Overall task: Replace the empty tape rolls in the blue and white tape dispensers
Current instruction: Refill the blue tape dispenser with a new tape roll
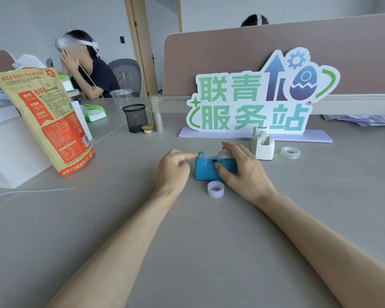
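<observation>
My right hand [242,172] covers the rear half of the blue dispenser [206,168], so I cannot see how the roll inside sits on its hub. Whether tape reaches the cutter, beside my left hand's [172,168] forefinger, is too faint to tell. Behind the blue dispenser, the white dispenser [262,144] shows only a blurred roll. The small empty core [215,189] in front of the blue dispenser is partly hazy. Both forearms run off the bottom edge.

Open desk [187,252] is left in front, toward the camera. The far side is blocked by the white tape dispenser [262,144] and the sign board [253,101]. An empty tape core [215,189] lies just before the blue tape dispenser [206,170]; a snack bag [51,121] closes the left.
</observation>
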Available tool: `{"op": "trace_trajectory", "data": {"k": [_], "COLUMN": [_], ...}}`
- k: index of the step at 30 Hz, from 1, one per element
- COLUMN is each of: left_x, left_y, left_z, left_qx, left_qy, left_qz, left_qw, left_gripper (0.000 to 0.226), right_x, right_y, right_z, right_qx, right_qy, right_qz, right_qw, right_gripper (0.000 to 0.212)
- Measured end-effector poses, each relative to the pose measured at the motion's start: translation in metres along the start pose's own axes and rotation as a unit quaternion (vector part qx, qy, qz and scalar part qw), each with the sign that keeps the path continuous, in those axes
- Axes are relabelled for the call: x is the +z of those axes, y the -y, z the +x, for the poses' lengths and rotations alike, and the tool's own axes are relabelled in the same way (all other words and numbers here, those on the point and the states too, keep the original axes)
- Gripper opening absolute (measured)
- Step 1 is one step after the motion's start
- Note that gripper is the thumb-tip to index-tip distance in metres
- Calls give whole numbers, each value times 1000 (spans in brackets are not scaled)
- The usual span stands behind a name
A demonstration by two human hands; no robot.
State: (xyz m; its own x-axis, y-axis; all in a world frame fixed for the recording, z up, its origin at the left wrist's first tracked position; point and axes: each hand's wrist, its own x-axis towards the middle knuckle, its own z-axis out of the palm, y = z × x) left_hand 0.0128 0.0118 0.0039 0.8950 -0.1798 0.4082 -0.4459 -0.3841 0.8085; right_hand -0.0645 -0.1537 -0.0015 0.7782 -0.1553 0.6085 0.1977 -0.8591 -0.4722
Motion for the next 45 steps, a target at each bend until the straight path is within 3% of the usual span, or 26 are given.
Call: {"op": "trace_trajectory", "data": {"k": [6,11,19,24,30,34,38,41,45], "left_x": [0,2,-3,-3,2,1,0,0,0], "left_y": [1,6,0,-1,-4,-2,-7,-9,-5], "left_z": [0,-1,-3,-6,-9,-10,-14,-14,-11], "left_qx": [-5,11,-75,-59,20,48,41,41,6], "left_qy": [3,6,62,57,44,32,85,108,176], "left_qz": [25,73,38,3,27,75,70,67,16], "left_qw": [1000,997,995,997,998,996,993,991,984], "left_gripper": [54,51,41,36,33,31,35,34,39], "right_x": [0,-2,-5,-6,0,-4,-20,-23,-22], "right_y": [-1,-2,-2,-4,3,0,-14,-17,-23], "right_z": [0,1,1,1,5,3,-1,-3,0], "right_qx": [6,58,122,156,171,193,172,147,111], "right_qy": [-3,32,67,92,57,103,170,176,210], "right_qz": [8,45,94,108,29,57,143,166,183], "right_qw": [1000,997,986,978,983,974,960,959,954], "right_gripper": [56,72,82,86,70,67,47,38,46]}}
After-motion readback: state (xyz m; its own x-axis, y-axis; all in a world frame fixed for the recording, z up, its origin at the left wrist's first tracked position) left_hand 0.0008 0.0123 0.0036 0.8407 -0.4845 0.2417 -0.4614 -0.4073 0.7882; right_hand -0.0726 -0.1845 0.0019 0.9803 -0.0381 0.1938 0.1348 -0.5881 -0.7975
